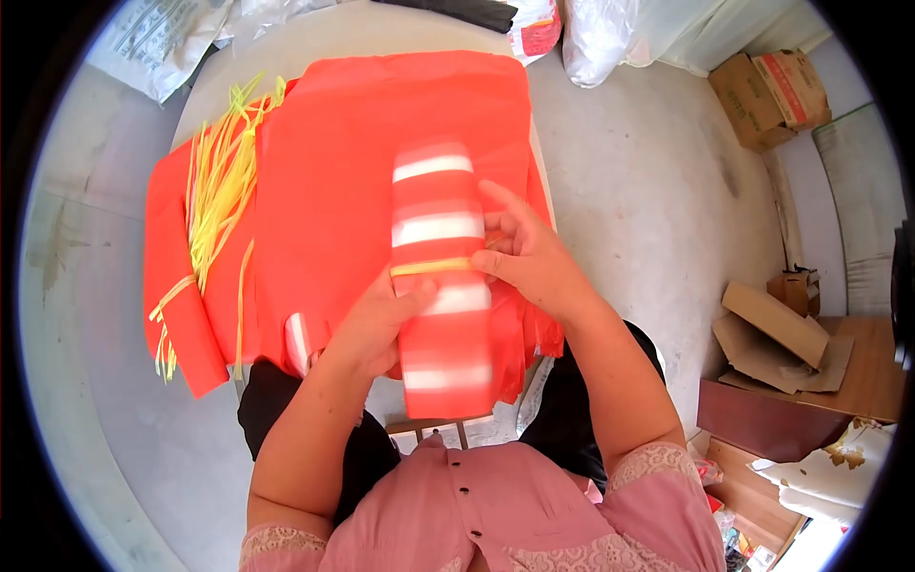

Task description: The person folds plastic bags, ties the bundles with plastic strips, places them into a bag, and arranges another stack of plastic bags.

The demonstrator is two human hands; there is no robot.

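Pale grey floor (pixel 610 143) spreads past the counter (pixel 286 43), where a person's bare hands tend a red-and-white bundle (pixel 441 329). The left hand (pixel 376 324) has its fingers part closed on the bundle's left side, thumb pressed across the front just below a yellow band (pixel 431 268). On the opposite side, the right hand (pixel 536 255) works with loosely curled fingers, index finger extended up the edge and thumb close to the band; whether those fingers pinch a yellow end is impossible to tell. Steady pressure from the left thumb would likely keep the layers flush, while a light touch on the right should settle the band squarely across the middle without creasing the soft-looking material. Too hard a pull could pinch the waist or skew the stripes, and a slack band might let the layers slip. Both ends look blurred. Behind the bundle lie broad red sheets (pixel 353 124); to their left, a sheaf of yellow strips (pixel 224 186) sprawls near a red roll (pixel 191 329) bound in yellow. Farther right, cardboard boxes (pixel 767 100) sit by the wall.
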